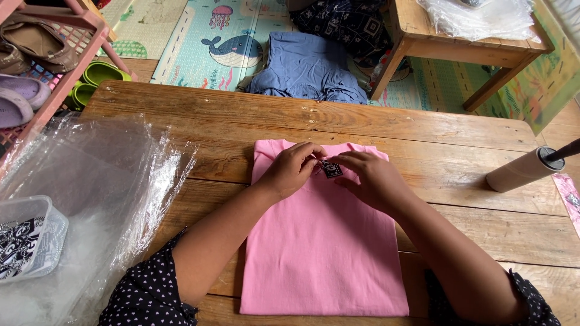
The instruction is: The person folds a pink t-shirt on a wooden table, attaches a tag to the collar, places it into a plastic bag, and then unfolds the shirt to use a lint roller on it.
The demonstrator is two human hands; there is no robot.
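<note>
Most open room is bare wooden table (423, 130) along the top of the frame and lower right, so easy passing there. Left side's blocked by a crinkly stack of clear plastic bags (90, 181) with a clear plastic tub (27, 238) sitting on it. Far right, a white cardboard roll (522, 170) lies in the way. The folded pink shirt (323, 253) fills the centre.

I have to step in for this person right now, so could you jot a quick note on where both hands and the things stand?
Left hand and right hand: both pinch a small dark tag at the top edge of the folded pink garment.
The garment lies flat on the wooden table.
Clear plastic bags lie at the left, with a clear tub of dark tags.
Done: the garment is folded.
Left: I cannot tell whether the tag is fixed yet; the garment is not bagged.
</note>
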